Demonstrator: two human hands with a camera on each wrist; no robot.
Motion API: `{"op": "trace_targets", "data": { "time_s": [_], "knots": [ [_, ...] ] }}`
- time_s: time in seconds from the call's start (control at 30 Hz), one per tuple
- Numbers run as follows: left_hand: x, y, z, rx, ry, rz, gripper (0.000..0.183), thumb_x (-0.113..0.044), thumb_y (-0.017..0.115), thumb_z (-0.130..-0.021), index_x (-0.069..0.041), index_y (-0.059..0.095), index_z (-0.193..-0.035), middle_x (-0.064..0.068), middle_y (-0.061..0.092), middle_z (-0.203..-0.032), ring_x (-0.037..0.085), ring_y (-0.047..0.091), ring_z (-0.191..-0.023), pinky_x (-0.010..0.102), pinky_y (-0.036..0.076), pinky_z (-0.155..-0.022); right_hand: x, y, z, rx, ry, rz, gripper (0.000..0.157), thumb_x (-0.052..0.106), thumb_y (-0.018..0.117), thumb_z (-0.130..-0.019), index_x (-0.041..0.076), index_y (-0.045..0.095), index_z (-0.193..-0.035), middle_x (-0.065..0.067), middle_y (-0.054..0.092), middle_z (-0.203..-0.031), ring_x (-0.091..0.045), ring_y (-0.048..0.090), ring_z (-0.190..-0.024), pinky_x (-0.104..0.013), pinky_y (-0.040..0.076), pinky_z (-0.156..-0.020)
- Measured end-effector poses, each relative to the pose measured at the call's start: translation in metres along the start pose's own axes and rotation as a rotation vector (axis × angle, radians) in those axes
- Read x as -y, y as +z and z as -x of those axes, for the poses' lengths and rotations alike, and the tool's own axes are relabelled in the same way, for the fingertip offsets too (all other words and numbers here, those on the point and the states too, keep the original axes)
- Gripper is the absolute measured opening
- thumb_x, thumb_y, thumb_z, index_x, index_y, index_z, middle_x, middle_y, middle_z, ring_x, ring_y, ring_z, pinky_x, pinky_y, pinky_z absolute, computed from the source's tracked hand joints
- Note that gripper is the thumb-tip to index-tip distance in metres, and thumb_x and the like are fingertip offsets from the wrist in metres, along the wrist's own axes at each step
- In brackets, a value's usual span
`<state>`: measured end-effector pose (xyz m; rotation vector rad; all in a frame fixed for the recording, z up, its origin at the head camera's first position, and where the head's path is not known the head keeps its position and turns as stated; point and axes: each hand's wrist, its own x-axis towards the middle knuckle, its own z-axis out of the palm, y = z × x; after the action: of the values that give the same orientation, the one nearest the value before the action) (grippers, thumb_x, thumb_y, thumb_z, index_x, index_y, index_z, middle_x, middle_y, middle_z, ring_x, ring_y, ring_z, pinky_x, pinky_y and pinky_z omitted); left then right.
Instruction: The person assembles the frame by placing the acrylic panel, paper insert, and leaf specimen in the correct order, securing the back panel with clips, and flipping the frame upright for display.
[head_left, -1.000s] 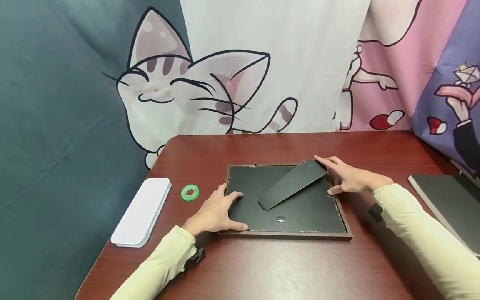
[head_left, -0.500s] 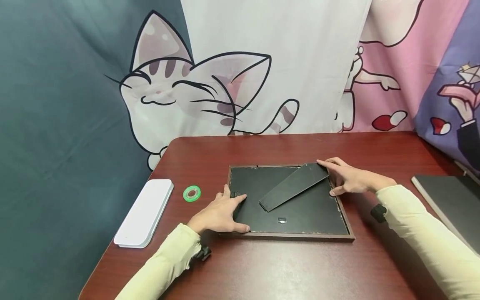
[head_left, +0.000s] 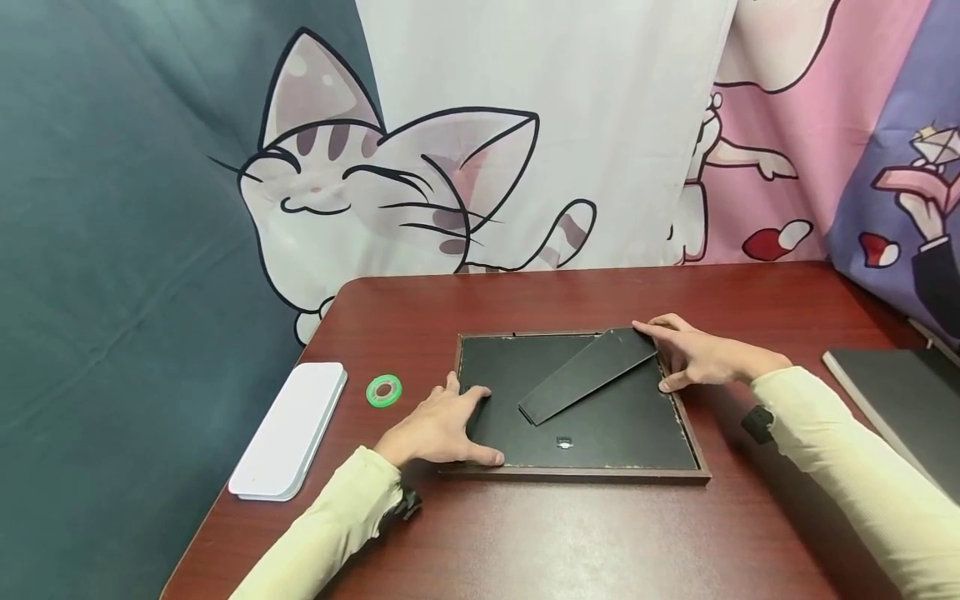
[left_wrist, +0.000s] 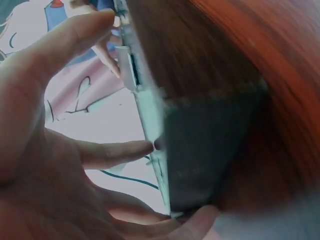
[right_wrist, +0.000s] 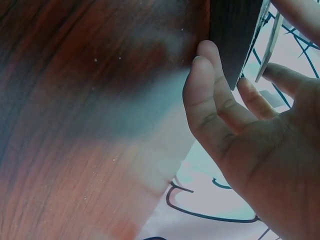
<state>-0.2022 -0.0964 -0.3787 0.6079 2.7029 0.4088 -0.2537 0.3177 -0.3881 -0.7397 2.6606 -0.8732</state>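
Below cat-print cloth (head_left: 352, 175) at upper left, our red-brown bench (head_left: 585, 533) held, at centre, a black-backed picture frame (head_left: 615, 429), which we touched with hands (head_left: 442, 423) (head_left: 696, 355) spread wide.

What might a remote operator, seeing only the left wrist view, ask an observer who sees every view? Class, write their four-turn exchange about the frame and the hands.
Operator: My left wrist view shows the left hand at the side of the frame. What lies across its back?
Observer: In the head view, a tapered black stand slants across the back, its wide end toward the far right corner.
Operator: And where is the right hand?
Observer: The head view shows it at the frame's right side, one fingertip at the stand's wide end.
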Motion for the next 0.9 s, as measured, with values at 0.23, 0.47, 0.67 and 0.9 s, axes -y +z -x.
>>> {"op": "trace_targets", "data": {
  "time_s": [0.23,0.47,0.67,0.9],
  "knots": [
    [0.007,0.004,-0.010,-0.108,0.025,-0.037,0.112,-0.057,0.083,-0.070,-0.011,0.027,-0.156,0.029,0.036,-0.144,0.040,0.051,-0.118,0.046,0.052,-0.084,0.000,-0.001,0.000,-0.014,-0.022,0.009,0.101,0.007,0.087,-0.074,-0.010,0.026,-0.153,-0.029,0.026,-0.144,-0.008,0.057,-0.068,-0.021,0.051,-0.067],
    [0.014,0.004,-0.010,-0.063,0.012,0.020,0.119,-0.061,0.084,-0.069,-0.016,0.021,-0.159,0.024,0.033,-0.143,0.033,0.049,-0.116,0.037,0.048,-0.076,0.002,0.001,-0.001,0.007,-0.017,0.008,0.101,0.009,0.087,-0.075,-0.010,0.026,-0.153,-0.030,0.025,-0.145,-0.008,0.057,-0.070,-0.024,0.052,-0.069],
    [0.010,0.005,-0.009,-0.081,-0.013,0.035,0.128,-0.061,0.090,-0.059,-0.017,0.022,-0.158,0.022,0.031,-0.144,0.036,0.048,-0.119,0.040,0.050,-0.080,0.002,0.001,-0.001,0.014,0.006,0.004,0.102,0.008,0.086,-0.075,-0.009,0.025,-0.154,-0.030,0.024,-0.147,-0.010,0.058,-0.071,-0.022,0.051,-0.069],
    [0.002,0.006,-0.017,-0.059,-0.068,0.088,0.124,-0.047,0.095,-0.054,-0.023,0.024,-0.152,0.023,0.026,-0.139,0.037,0.041,-0.116,0.036,0.047,-0.066,0.003,0.000,0.001,0.007,0.001,0.006,0.102,0.008,0.087,-0.075,-0.010,0.026,-0.154,-0.029,0.025,-0.146,-0.009,0.058,-0.071,-0.023,0.052,-0.069]
  ]
}}
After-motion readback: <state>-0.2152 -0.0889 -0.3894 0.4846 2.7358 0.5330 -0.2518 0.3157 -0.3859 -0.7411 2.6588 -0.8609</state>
